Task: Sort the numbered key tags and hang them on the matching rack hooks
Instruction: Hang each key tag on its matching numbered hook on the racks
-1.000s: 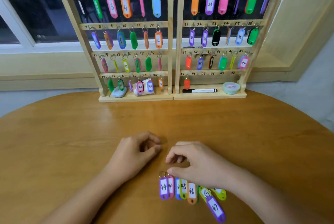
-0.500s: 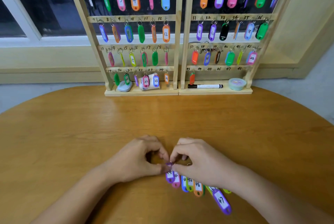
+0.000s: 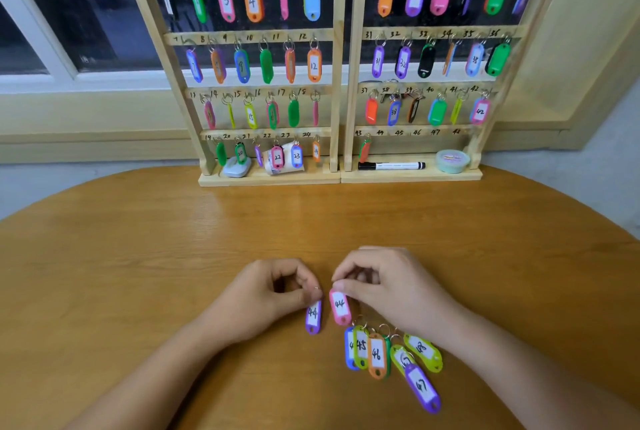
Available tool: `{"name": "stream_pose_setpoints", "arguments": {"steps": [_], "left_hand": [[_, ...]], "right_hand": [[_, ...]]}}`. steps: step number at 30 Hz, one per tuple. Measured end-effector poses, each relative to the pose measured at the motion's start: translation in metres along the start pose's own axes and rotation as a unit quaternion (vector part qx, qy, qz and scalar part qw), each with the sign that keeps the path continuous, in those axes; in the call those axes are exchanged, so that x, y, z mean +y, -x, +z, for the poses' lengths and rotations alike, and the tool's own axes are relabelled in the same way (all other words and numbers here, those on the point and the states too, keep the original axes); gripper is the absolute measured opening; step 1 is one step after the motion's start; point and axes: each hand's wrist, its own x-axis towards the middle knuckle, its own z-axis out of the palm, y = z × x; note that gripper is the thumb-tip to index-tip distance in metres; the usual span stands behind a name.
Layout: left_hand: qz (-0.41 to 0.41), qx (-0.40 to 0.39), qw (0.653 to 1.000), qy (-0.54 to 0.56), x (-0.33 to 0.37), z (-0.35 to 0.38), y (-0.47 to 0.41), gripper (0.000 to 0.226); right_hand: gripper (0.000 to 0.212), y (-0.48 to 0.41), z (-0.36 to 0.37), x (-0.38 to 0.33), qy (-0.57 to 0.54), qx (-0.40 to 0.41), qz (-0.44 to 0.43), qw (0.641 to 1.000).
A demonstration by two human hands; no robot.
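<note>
Head: two pinched tags, left fingers [image 3: 304, 295], purple 44 [image 3: 313, 318]; right fingers [image 3: 348, 286], pink 44 [image 3: 340, 306]

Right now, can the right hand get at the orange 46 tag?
Probably yes: the orange 46 tag lies uncovered close by the right hand, though that hand is pinching the pink 44 tag.

the person showed only as a bare left forearm [image 3: 166, 370] and a bare right forearm [image 3: 519, 360], uncovered to the frame's edge, each ending in a bare hand, left hand [image 3: 266, 294] and right hand [image 3: 391, 287].
</note>
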Motion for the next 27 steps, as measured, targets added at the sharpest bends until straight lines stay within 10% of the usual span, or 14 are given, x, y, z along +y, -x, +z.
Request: {"name": "stream_pose_setpoints", "arguments": {"steps": [27], "left_hand": [[0.054, 0.152, 0.987, -0.002, 0.044, -0.012, -0.166, 0.008]], "right_hand": [[0.013, -0.170, -0.133, 0.078, 0.081, 0.278, 0.058, 0.955]]}}
